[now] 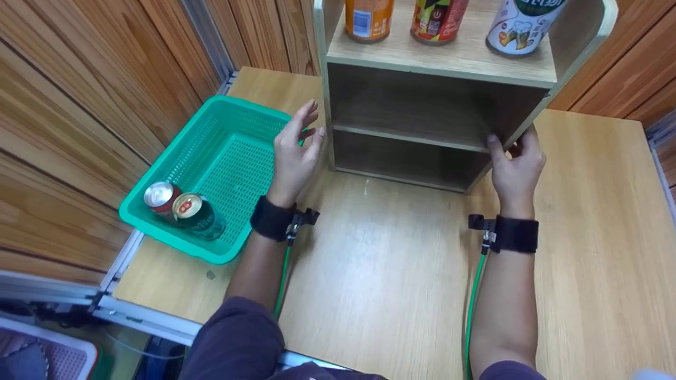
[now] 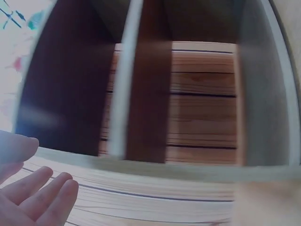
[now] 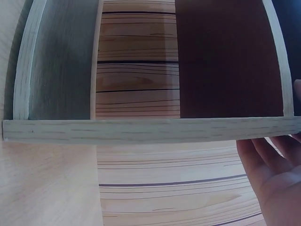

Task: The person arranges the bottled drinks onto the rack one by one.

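A wooden shelf (image 1: 412, 138) with open compartments stands on the table in front of me. My right hand (image 1: 517, 163) grips its right side panel, thumb on the inner side and fingers on the outer side; in the right wrist view those fingers (image 3: 268, 162) lie along the panel's outside. Beside the left panel, my left hand (image 1: 297, 153) is raised with fingers loosely bent and nothing held. The left wrist view has its fingers (image 2: 44, 197) spread just outside the panel edge. On the top board are an orange can (image 1: 368, 18), a red-and-yellow can (image 1: 438, 20) and a white can (image 1: 523, 26).
A green plastic basket (image 1: 174, 244) sits left of the shelf, close by my left forearm. It holds a dark green can (image 1: 198, 216) and a red can (image 1: 160, 198). Wood-plank walls (image 1: 79, 95) rise behind the table (image 1: 380, 274). Green cables run from both wristbands.
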Available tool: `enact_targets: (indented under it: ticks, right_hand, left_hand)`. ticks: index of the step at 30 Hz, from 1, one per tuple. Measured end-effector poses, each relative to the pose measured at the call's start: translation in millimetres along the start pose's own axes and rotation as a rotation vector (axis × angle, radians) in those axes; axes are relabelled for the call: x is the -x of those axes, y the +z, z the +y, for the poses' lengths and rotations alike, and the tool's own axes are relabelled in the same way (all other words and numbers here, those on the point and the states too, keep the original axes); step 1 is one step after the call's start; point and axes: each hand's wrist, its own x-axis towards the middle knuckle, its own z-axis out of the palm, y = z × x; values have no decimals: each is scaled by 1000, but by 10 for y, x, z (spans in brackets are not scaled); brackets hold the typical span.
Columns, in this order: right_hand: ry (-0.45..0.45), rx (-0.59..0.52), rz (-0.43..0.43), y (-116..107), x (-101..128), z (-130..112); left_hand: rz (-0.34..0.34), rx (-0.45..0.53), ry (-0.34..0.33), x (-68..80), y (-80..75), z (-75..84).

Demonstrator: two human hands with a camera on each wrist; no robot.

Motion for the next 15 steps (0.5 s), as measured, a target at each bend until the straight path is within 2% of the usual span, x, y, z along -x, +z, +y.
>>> enact_targets:
  ticks: [6, 9, 11, 12, 15]
  right_hand:
    - [-7, 55, 35, -1, -43, 51]
    - [27, 71, 50, 9, -68, 122]
    - [47, 75, 53, 18, -76, 168]
    - [61, 69, 52, 24, -73, 159]
    - [73, 54, 43, 49, -57, 91]
  left_hand:
    - [0, -61, 142, 29, -376, 397]
    - [12, -69, 203, 24, -586, 548]
    - [44, -75, 237, 20, -741, 607]
    - [58, -78, 245, 27, -831, 579]
    - [109, -116, 212, 64, -1142, 487]
